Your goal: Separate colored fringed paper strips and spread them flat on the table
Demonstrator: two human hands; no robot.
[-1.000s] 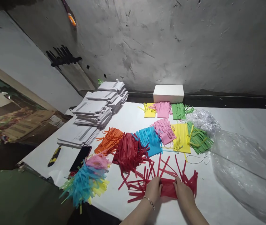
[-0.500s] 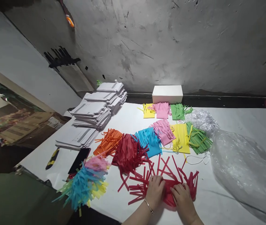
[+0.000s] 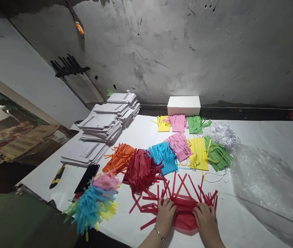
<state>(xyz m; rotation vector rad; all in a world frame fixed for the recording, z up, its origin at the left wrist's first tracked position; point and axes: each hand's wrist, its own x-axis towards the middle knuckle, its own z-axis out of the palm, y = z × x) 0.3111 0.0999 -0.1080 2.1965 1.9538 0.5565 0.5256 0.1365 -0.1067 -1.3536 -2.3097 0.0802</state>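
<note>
Red fringed paper (image 3: 187,224), right between the hands on the worktop (image 3: 128,217)! Covered by left hand (image 3: 165,217) at one side, right hand (image 3: 207,220) at the other; fingers bent over, pinching or just pressing, can't tell. And spread wider than a moment ago, baring more plain middle: likely straightening a fold. Beyond left hand, a crimson bundle (image 3: 140,168); out right, clear plastic (image 3: 267,182).

Bright red is shown by the fringed paper (image 3: 186,222), darker red by the tufted bundle (image 3: 139,168). The bench (image 3: 141,134) is coloured white, the wall (image 3: 177,51) mottled grey. The utility knife (image 3: 57,176) is patterned yellow and black; pink, blue, yellow and green are mixed in the tassel bunch (image 3: 92,203).
</note>
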